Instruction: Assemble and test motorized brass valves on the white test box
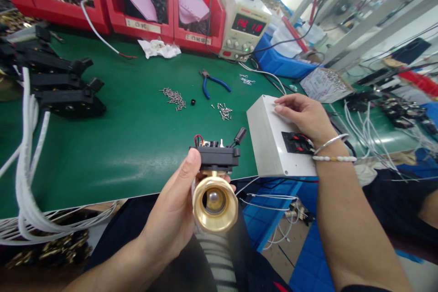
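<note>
Right by the tabletop edge, brass valve, open room leftward

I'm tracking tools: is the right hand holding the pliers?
No, the pliers lie on the tabletop while the right hand is at the white box.

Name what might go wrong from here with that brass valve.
1. The valve could slip: only the left hand holds it, seemingly past the edge of the table.
2. The red wire stands exposed atop the black housing and may snag.
3. Loose screws lie near the box; a bump might scatter them.
</note>
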Motion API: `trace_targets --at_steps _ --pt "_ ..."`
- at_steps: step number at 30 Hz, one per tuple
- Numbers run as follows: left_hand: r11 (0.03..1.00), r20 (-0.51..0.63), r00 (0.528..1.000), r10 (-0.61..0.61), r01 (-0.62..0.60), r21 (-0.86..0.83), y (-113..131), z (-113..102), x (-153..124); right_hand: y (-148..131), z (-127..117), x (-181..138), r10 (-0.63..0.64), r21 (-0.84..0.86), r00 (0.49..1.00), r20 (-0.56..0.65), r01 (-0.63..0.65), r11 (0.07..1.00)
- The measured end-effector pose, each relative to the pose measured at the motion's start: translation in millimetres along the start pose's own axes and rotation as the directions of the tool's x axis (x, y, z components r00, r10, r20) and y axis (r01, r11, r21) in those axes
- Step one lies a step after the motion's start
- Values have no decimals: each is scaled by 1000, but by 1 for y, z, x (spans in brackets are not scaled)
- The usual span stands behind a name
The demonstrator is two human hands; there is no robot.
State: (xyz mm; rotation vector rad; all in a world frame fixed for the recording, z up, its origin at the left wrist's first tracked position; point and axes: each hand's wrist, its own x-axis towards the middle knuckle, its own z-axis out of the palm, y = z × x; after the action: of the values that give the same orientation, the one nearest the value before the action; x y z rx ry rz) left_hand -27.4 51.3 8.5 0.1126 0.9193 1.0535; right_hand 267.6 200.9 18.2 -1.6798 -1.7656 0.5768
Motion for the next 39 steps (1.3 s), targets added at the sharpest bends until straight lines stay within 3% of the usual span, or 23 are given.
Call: trace_targets --at_steps 13,32,39 --pt "994 146 989 -26 41 -101 1 0 -1 3 4 6 -6 21 999 -38 7 1000" --pt "992 157 986 -58 75 -104 3 0 -2 -2 5 4 43 69 996 -72 -38 997" --pt "994 166 985 -43 59 -97 2 -1 -2 3 3 4 -15 41 999 -49 17 999"
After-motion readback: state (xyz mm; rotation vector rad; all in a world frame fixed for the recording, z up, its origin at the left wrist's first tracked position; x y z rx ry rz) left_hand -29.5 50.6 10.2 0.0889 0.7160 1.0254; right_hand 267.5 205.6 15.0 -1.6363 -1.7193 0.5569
